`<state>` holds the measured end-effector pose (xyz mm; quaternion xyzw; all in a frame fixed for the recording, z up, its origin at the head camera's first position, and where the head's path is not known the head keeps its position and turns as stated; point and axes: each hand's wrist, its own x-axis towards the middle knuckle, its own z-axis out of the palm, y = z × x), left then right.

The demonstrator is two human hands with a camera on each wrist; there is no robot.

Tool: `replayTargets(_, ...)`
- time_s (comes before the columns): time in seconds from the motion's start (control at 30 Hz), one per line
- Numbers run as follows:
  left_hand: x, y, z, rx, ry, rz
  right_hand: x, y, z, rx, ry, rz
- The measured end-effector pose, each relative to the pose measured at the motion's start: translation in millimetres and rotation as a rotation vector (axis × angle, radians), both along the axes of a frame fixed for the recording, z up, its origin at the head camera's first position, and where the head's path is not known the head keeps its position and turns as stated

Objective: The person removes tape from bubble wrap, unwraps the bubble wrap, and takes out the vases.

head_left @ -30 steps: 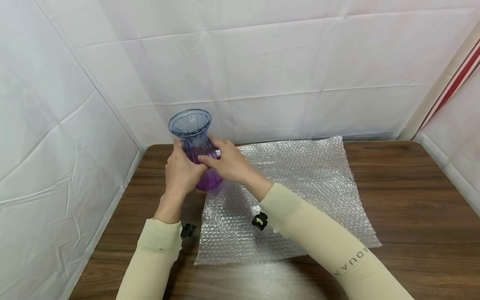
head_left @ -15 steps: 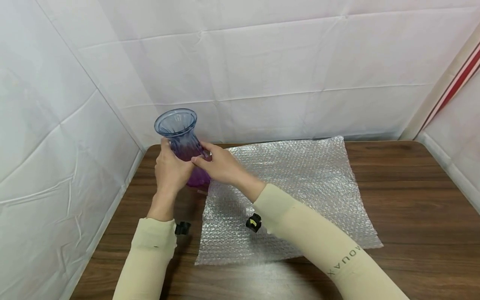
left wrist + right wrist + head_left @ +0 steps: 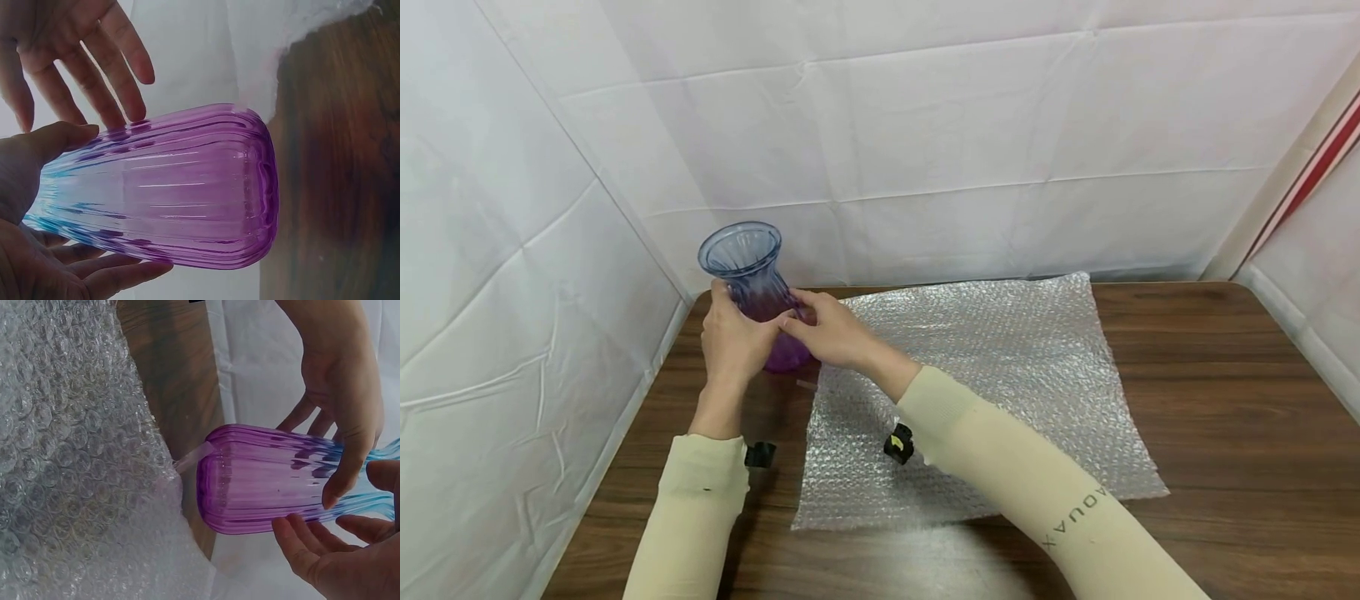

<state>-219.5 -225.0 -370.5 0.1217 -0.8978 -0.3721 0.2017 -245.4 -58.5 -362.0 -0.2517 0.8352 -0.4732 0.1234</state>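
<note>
A ribbed glass vase (image 3: 741, 254), blue at the mouth and purple at the base, is at the table's back left. My left hand (image 3: 730, 337) grips its left side, thumb across the front and fingers on the far side in the left wrist view. The fingertips of my right hand (image 3: 835, 332) touch the right side of the vase; these fingers look fairly straight and spread in the left wrist view. Both thumbs come close together at the front. Whether the base rests on the table cannot be told for certain.
A sheet of bubble wrap (image 3: 970, 358) lies flat on the wooden table (image 3: 1240, 383), right of the vase. A clear strip (image 3: 195, 456) pokes out from its left edge near the vase's base. White cloth walls (image 3: 925, 125) stand behind and at both sides.
Both hands have moved left with the vase, off the bubble wrap's edge. The vase has shifted less in the last half second. The bubble wrap has stayed put.
</note>
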Motion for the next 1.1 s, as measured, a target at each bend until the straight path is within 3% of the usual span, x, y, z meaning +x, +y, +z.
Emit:
replayTargets(0.23,-2.4,-4.6,-4.7,0.015,-0.020,0.022,-1.9,-4.9,-8.8,-0.001,-0.043,0.019)
replayTargets(0.33,-3.7,-6.6,-7.1,0.018,-0.020,0.025,-2.6,-7.3,-11.7,-0.020,-0.043,0.054)
replayTargets(0.83,-6.6,-14.8,-14.2,0.044,-0.016,0.019,-4.2,-15.6,-21.9,0.018,-0.037,0.073)
replayTargets(1.1,-5.7,-18.3,-12.8,0.017,-0.079,0.027,-4.3,-21.0,-24.9,0.035,-0.043,0.063)
